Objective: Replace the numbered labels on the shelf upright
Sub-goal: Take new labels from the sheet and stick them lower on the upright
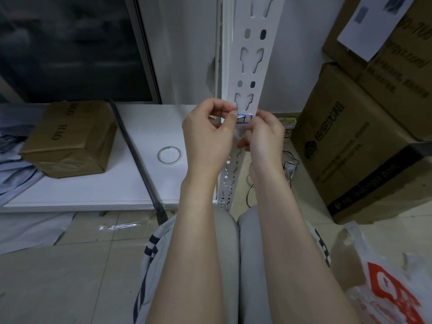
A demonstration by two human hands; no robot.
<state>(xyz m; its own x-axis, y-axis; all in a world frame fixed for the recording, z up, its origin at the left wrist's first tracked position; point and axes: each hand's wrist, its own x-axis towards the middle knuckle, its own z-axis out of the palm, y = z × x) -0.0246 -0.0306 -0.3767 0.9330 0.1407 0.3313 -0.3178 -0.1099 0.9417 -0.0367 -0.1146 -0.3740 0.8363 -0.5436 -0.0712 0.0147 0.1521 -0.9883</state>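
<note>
The task looks underway: the left hand pinches a numbered label on the shelf upright, the right hand curls beside that grip, whether holding anything I cannot tell, and no other labels show.

The label on the upright reads "4".

view: head-worn | facing: forward and down | range: close to shelf upright
</note>
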